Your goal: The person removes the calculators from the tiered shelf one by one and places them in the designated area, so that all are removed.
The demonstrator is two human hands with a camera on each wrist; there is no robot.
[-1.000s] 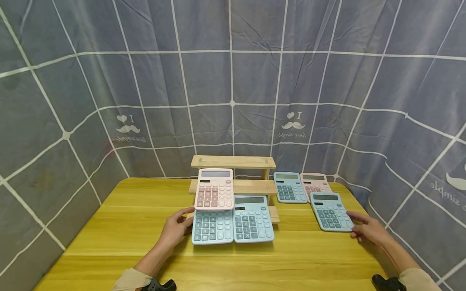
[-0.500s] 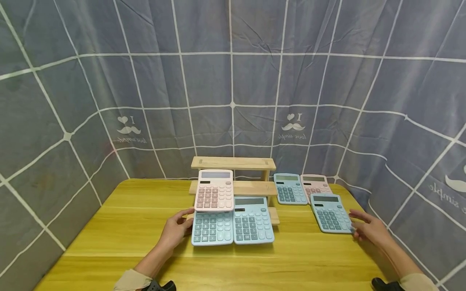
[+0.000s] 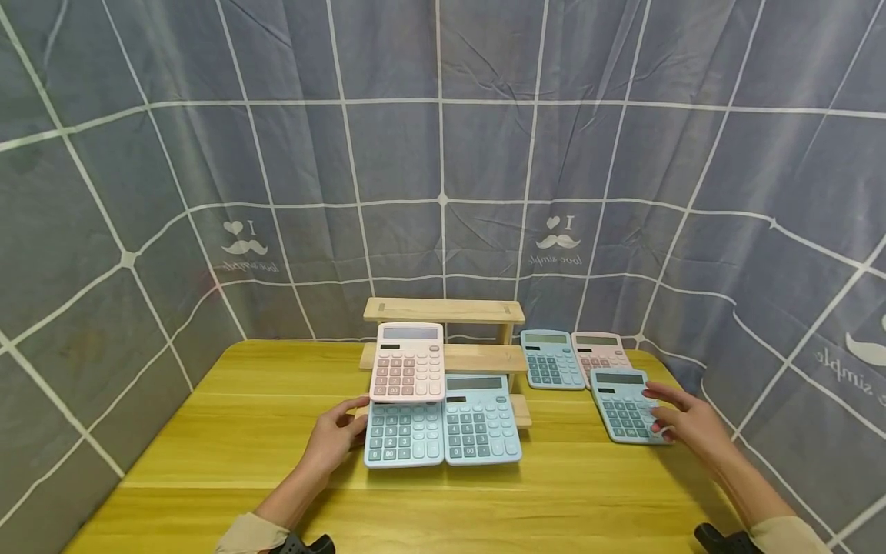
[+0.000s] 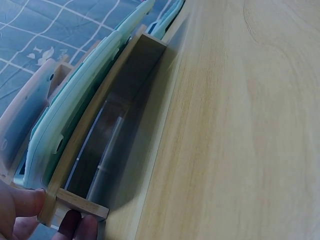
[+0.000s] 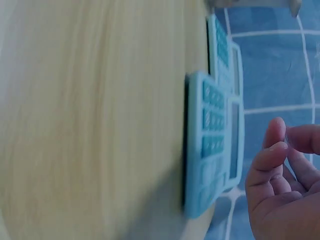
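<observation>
My left hand (image 3: 331, 440) pinches the left end of a tiered wooden rack (image 3: 484, 355), thumb on one side and fingertips on the other in the left wrist view. On the rack's low tier lean two blue calculators, the left one (image 3: 404, 437) beside my left hand and the right one (image 3: 482, 419) touching it. A pink calculator (image 3: 408, 362) stands on the tier above, overlapping the left blue one. My right hand (image 3: 695, 423) hovers over the right edge of a loose blue calculator (image 3: 626, 408), fingers loosely bent, holding nothing. The right wrist view shows the hand apart from that calculator (image 5: 207, 145).
Behind the loose blue calculator lie another blue calculator (image 3: 551, 360) and a pink one (image 3: 598, 348), which it partly overlaps. The rack's top tier (image 3: 443, 310) bears nothing. A grey checked curtain (image 3: 484, 154) surrounds the wooden table (image 3: 443, 508) at the back and sides.
My right hand has let go of the loose blue calculator's right edge and moved left and up over it. My left hand and the rack have stayed in place.
</observation>
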